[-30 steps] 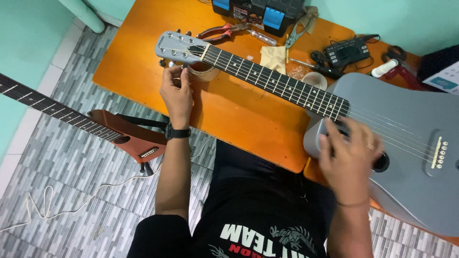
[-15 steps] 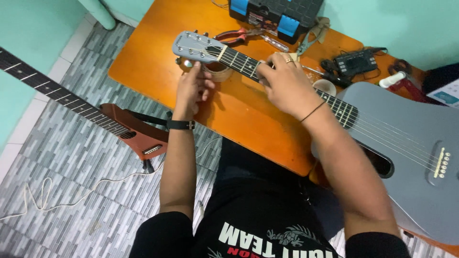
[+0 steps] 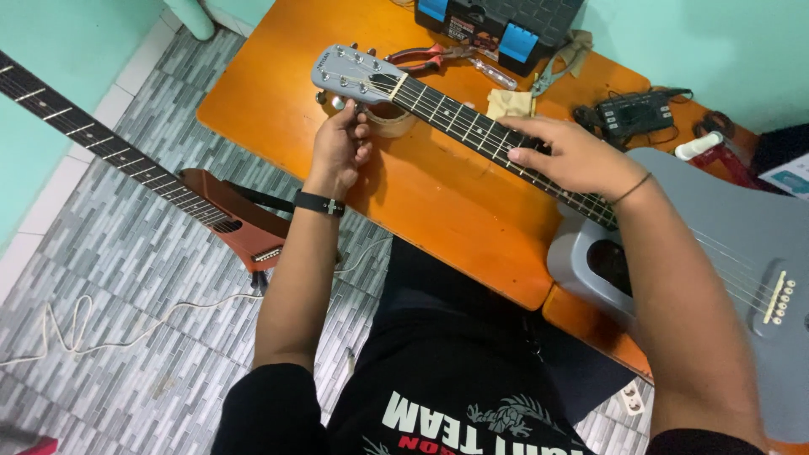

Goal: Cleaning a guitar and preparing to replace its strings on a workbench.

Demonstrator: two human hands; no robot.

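While the grey guitar (image 3: 674, 227) lies across the orange tabletop (image 3: 278, 93), my left hand (image 3: 339, 147) pinches a tuning peg (image 3: 335, 102); my right hand (image 3: 573, 156) rests flat, holding nothing, on the neck (image 3: 455, 118). I judge it rigid, light, best supported there.

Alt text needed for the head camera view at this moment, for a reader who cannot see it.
A person's left hand grips a tuning peg under the headstock of a grey acoustic guitar lying across an orange table, while the right hand presses the strings on its neck. Pliers, a toolbox and a tuner lie behind; a red-brown guitar stands on the tiled floor.
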